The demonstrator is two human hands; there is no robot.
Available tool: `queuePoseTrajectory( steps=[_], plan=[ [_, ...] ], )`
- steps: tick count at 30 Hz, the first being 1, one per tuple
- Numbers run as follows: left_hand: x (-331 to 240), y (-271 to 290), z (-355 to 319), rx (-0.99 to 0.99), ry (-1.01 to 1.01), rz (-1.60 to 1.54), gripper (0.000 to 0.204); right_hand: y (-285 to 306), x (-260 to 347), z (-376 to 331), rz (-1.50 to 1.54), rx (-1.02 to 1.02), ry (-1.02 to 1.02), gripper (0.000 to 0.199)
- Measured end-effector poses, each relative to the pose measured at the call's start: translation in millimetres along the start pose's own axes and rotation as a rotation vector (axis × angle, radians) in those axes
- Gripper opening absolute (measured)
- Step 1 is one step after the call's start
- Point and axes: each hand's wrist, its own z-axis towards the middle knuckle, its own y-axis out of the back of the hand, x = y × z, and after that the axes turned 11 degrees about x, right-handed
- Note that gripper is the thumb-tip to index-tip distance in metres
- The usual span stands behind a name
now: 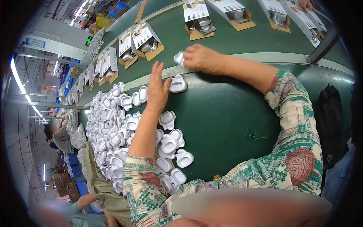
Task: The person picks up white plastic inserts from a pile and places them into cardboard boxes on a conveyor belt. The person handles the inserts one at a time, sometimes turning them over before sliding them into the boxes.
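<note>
My right hand (203, 58) pinches a small white plastic piece (179, 58) over the pale rail between the work table and the green belt. My left hand (157, 90) is raised over the table with its fingers stretched out, holding nothing. Just right of its fingers lies a white plastic piece (178, 84) with a rounded oval recess. A large pile of similar white plastic pieces (113, 128) spreads over the table's left side, partly behind my left forearm. Several more lie loose to the right of that forearm, one a white piece (184, 158) near my body.
Open printed boxes (148, 42) with white items inside stand along the green belt (170, 43) beyond the rail. A dark metal post (323, 44) rises at the right. Another person's hand (305, 4) touches a box at the far right. Other people sit at the left.
</note>
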Motion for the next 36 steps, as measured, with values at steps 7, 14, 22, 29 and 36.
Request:
queuePoseTrajectory(
  steps=[7,14,22,29,36],
  plan=[
    [59,41,-39,0.212,0.653,0.395,0.059,16,-84,-40,-0.201,0.106,-0.372,0.012],
    [45,-11,-18,0.019,0.33,0.278,0.058,9,-115,-50,-0.295,-0.06,-0.566,0.012],
    [25,-28,13,-0.036,0.229,0.221,0.058,0,60,12,0.219,-0.058,0.137,0.03],
    [26,-7,-6,-0.08,0.122,0.154,0.052,-7,42,2,0.132,0.01,0.05,0.011],
    [18,-21,-8,0.156,0.072,0.239,0.058,-12,-63,-10,-0.115,-0.023,-0.421,0.014]
  ],
)
